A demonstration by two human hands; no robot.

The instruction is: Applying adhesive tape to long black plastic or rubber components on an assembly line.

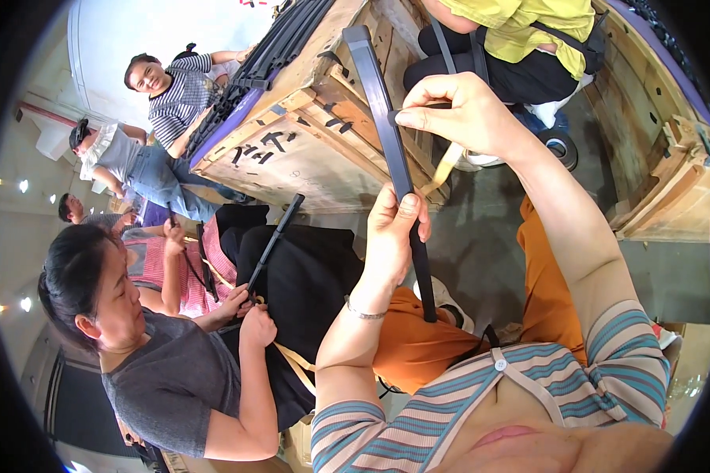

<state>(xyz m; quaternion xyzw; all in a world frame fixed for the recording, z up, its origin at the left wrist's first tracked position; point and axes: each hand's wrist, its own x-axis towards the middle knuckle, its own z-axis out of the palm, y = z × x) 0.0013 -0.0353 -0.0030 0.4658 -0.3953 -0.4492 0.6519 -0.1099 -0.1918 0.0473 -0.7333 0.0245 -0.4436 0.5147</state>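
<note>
Topping a crate are dark bars, the left grip clasping a strip, the right grip pinching a dark piece.

- Two of the wearer's hands: left hand at centre, right hand above it.
- Two held black strips: a long strip at centre, a second strip left of centre.
- Piled strips, top: too many to count.
- Two wooden crates: top crate, right-hand crate.
- One tape roll, upper right.
- One bracelet.
- At least five co-workers.
</note>
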